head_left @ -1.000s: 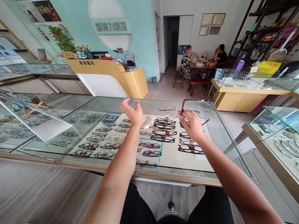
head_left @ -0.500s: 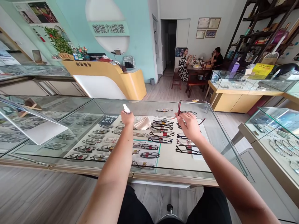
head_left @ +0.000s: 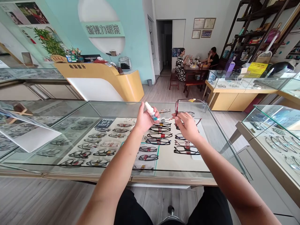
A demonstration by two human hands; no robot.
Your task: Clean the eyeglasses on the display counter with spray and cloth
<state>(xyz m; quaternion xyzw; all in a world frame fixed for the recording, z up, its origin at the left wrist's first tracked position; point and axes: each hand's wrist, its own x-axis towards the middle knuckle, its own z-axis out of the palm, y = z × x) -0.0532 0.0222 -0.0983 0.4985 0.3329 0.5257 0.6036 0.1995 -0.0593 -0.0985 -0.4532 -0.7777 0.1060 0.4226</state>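
Observation:
A small white spray bottle lies tilted in my left hand, with the fingers curled round its lower part. My right hand grips a pair of dark red eyeglasses by the frame, raised over the glass counter. The bottle is to the left of the eyeglasses and apart from them. Another pair of glasses rests behind, between the two hands. Several rows of dark-framed glasses show under and around my arms.
A white-panelled stand is on the counter at left. Another glass display case stands close at right. Behind are a yellow reception desk and a table where two people sit.
My left hand has moved right with the spray bottle, turning palm up near the eyeglasses. It now covers the pale cloth seen before. My right hand still holds the eyeglasses.

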